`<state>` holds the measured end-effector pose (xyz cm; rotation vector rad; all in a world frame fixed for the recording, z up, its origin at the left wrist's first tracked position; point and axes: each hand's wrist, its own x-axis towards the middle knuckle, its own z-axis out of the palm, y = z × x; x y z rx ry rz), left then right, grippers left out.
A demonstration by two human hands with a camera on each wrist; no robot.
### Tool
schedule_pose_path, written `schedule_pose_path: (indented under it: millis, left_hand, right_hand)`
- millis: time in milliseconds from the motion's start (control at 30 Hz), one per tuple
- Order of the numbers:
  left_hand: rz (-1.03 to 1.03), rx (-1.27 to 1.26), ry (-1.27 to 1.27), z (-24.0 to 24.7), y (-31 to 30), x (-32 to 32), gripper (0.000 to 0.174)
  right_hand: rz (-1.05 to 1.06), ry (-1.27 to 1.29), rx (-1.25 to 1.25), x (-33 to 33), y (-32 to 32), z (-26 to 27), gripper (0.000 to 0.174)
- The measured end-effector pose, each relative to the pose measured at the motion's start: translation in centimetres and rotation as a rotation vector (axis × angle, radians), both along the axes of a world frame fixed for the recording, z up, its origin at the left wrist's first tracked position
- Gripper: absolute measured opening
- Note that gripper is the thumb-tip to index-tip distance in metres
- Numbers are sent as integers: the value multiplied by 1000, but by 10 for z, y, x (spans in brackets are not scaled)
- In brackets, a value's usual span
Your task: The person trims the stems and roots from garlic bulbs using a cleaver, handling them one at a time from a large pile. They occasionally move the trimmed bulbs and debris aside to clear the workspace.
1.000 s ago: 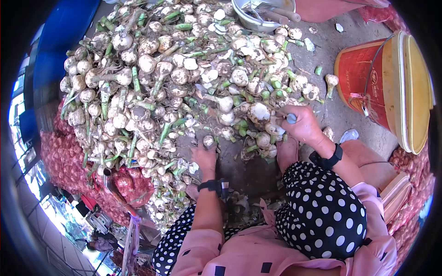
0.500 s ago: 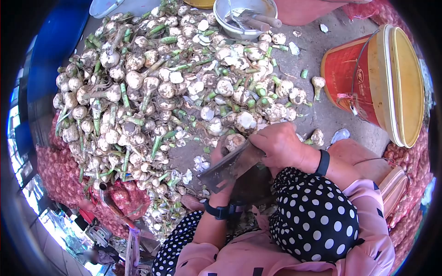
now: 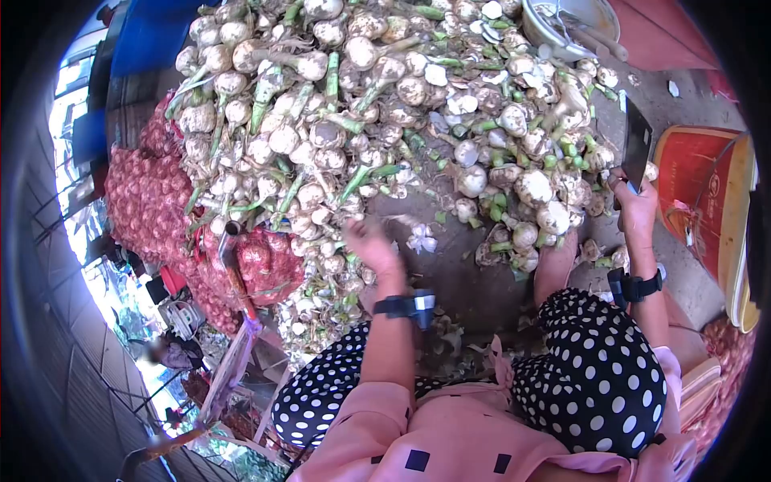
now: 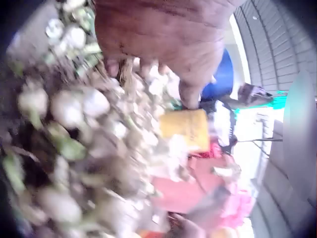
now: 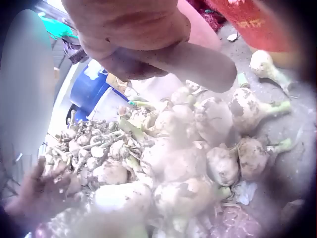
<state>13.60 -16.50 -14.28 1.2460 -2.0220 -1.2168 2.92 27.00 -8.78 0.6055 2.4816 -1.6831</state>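
Blurred in the head view, my left hand (image 3: 371, 245) hangs over the near left edge of a heap of garlic bulbs (image 3: 345, 120). Its thumb stands apart from the fingers in the left wrist view, and no bulb shows between them. On the far right, my right hand (image 3: 638, 213) grips a cleaver by its handle (image 5: 205, 67). The dark blade (image 3: 637, 140) points away from me beside the heap. Trimmed bulbs with cut green stems (image 3: 526, 234) lie between the hands, near the bare foot (image 3: 556, 265).
A red and yellow bucket (image 3: 699, 181) stands to the right of the cleaver. At the back is a metal basin (image 3: 598, 44) with handled tools. Red net sacks (image 3: 152, 209) of bulbs and a rusty bent pipe (image 3: 230, 265) are on the left. Peelings litter the concrete floor.
The blade was across a bulb in my left hand half a second ago. Since then the hands have parted: the right swung out right with the cleaver, the left moved left without the bulb.
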Motion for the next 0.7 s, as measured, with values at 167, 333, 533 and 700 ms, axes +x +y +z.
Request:
schedule_pose_path:
  millis: [167, 333, 533, 700]
  left_hand:
    - [225, -270, -873, 13, -100, 64, 63]
    - [76, -198, -1020, -9, -113, 67, 68]
    - [159, 1070, -86, -23, -20, 65, 34]
    - [-148, 1317, -24, 58, 124, -1, 29]
  right_hand:
    - [74, -75, -17, 7, -26, 4, 12]
    - [125, -152, -8, 6, -48, 17, 12]
    - [472, -20, -153, 13, -75, 31, 12]
    - [847, 285, 195, 11, -90, 47, 8]
